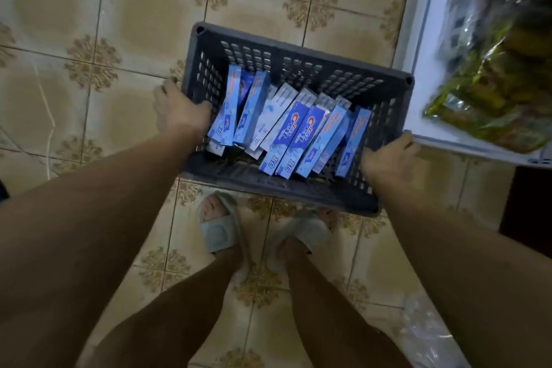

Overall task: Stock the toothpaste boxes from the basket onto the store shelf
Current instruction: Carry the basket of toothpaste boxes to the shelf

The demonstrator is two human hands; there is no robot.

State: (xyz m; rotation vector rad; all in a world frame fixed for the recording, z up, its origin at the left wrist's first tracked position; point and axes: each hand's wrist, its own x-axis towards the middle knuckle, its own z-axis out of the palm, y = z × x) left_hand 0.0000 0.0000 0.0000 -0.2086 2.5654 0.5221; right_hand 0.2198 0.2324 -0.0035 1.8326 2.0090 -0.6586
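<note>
A dark grey perforated plastic basket (301, 69) hangs above the tiled floor, held by both short sides. My left hand (179, 107) grips its left rim, with the thumb inside the wall. My right hand (391, 158) grips the right rim. Several blue and white toothpaste boxes (286, 134) lean in a loose row inside the basket, tilted to the right. A white store shelf (424, 48) edge runs down the right side of the view, just beyond the basket's right corner.
Green and yellow packaged goods (490, 92) lie on the white shelf at the right. My feet in pale slippers (221, 230) stand on the patterned tile floor below the basket. A clear plastic bag (430, 334) lies at the lower right.
</note>
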